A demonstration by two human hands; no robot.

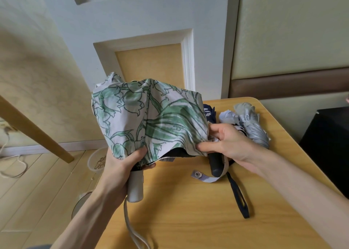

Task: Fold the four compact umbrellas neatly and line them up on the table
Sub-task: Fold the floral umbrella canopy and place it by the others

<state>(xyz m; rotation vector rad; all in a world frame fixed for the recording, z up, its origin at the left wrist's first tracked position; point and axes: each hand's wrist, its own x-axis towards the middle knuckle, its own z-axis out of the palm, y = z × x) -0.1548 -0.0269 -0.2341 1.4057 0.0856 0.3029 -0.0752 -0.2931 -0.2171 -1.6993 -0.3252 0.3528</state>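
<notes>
Head view: left grip (122, 165) and right grip (228, 145) clutch floral umbrella (151, 116) over wooden table (188, 216).

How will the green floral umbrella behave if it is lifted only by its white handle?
Its canopy will probably flop and spread: it is creased and loose, gripped by the left hand and pinched by the right hand. The white handle looks rigid and smooth, perhaps slippery. Its cord, hanging now, would likely swing.

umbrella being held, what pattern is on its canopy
Pale canopy with green tulip-like flowers and leaves outlined in dark lines, seen best in the head view.
</notes>
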